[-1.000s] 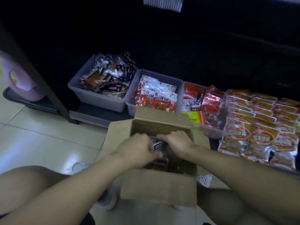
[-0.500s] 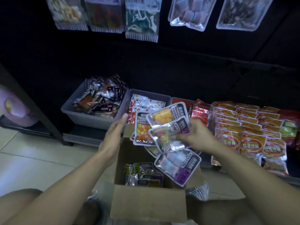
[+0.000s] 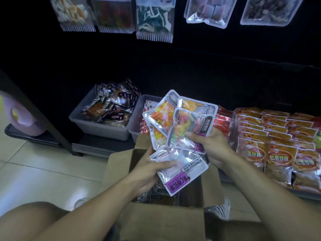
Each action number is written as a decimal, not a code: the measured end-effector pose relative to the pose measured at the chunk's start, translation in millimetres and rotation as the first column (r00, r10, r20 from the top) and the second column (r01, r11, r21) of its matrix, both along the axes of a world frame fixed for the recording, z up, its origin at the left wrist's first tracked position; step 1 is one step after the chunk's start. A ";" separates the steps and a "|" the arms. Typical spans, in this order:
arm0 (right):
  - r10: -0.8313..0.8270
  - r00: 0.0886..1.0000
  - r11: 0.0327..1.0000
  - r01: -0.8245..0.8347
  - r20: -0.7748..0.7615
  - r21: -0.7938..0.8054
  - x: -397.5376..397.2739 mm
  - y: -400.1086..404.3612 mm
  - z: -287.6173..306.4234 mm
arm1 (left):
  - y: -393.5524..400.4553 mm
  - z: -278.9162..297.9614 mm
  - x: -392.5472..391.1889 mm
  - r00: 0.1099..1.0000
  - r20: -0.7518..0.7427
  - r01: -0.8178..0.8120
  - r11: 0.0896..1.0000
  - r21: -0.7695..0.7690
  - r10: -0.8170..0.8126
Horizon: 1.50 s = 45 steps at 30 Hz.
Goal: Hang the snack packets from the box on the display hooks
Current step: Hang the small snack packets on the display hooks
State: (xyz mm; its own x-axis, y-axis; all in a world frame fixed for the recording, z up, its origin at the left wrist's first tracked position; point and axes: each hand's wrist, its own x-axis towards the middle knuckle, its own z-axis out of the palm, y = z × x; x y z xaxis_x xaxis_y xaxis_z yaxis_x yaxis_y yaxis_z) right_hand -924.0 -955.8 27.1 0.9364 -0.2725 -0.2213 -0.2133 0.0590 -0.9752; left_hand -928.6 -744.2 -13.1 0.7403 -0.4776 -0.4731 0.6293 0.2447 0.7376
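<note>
Head: packets [image 3: 180, 124] fanned upward above box [image 3: 165, 221]

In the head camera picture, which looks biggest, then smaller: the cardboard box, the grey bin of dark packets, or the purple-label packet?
1. cardboard box, though it sits nearest the camera
2. grey bin
3. purple-label packet, held by the left hand

Hanging packets [image 3: 154, 20] cropped above.

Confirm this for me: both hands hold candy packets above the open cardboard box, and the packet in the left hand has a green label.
Not quite. The head view shows the label on the left hand's packet is purple, not green. The rest stands: the right hand holds a fan of candy packets, both above the open cardboard box.
</note>
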 end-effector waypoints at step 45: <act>0.160 0.950 0.987 -0.156 -0.268 0.035 -6.5 34.3 -15.6 | 18.4 20.6 15.6 0.990 0.126 -0.095 0.940 0.329 0.056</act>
